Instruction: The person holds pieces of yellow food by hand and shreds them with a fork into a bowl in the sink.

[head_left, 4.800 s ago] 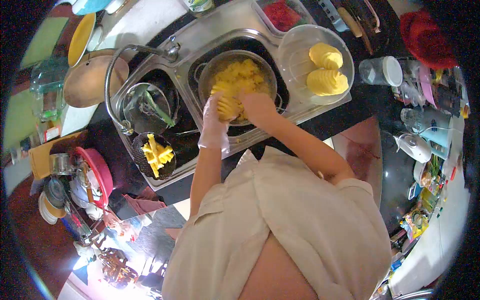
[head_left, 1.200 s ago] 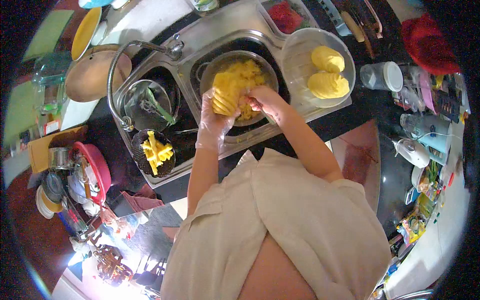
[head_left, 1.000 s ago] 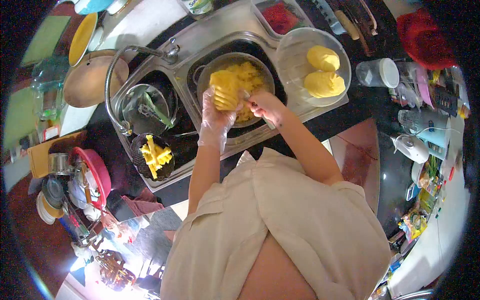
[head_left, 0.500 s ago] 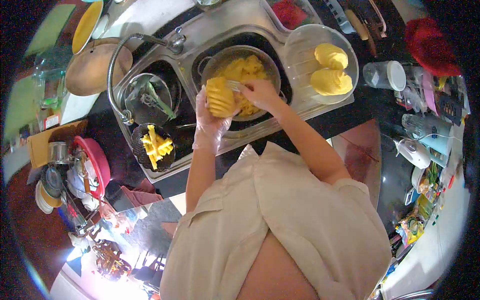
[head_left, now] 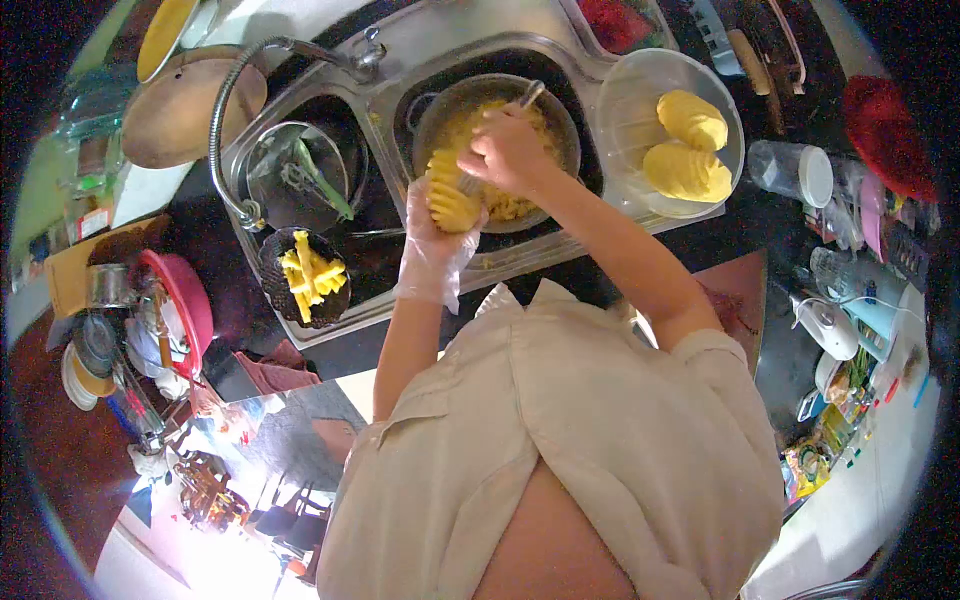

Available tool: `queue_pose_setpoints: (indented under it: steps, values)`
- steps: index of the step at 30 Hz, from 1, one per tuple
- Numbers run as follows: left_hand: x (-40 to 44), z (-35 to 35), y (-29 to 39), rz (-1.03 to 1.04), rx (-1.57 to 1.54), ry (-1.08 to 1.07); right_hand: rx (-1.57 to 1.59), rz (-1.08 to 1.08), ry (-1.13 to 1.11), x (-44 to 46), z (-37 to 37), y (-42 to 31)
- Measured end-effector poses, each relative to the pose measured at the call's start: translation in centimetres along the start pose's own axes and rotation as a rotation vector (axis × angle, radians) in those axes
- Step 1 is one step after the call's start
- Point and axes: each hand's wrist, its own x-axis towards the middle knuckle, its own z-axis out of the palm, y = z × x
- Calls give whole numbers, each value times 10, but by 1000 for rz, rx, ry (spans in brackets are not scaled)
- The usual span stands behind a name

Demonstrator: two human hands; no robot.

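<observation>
My left hand (head_left: 434,235), in a clear plastic glove, is closed around a yellow peeled pineapple (head_left: 452,204) with spiral grooves. My bare right hand (head_left: 506,152) is closed on a fork (head_left: 531,94), whose metal handle sticks up past the fist; its tines are close to the pineapple. Beneath both hands a metal pot (head_left: 567,130) in the right sink basin holds yellow shredded pulp. On the right, a clear round container (head_left: 622,110) holds two more peeled pineapples (head_left: 688,172). Yellow strips (head_left: 312,275) lie in a dark basket (head_left: 275,250) at the left.
The curved faucet (head_left: 222,130) arches over the left basin, where a glass lid or bowl (head_left: 262,190) holds a green-handled item. A pink basin (head_left: 196,300) is at the left. A clear jar (head_left: 785,170) and a knife (head_left: 712,38) lie at the right.
My right hand has moved up and turned, and the fork handle now points away from me above the pot. The pineapple stays in my left hand. The whole view has shifted slightly.
</observation>
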Motion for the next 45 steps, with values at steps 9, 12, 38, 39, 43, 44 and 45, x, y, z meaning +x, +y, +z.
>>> queue_pose_setpoints:
  steps: [9,12,38,39,43,44,45]
  values:
    - [-1,3,-8,59,-13,215,-5,46,-100,1,2,2]
    - [-8,9,-15,72,-22,188,159,-98,78,-2,19,-4]
    - [-7,2,-19,69,186,122,4,-59,19,-5,5,0]
    - [-10,1,-19,141,294,50,68,-77,87,-9,4,-10]
    - [-16,23,-18,54,137,235,-22,-21,24,-13,16,11]
    - [-14,26,-18,52,140,226,-85,-66,24,-10,14,24]
    - [-18,26,-19,41,117,211,-135,-106,16,-9,11,25]
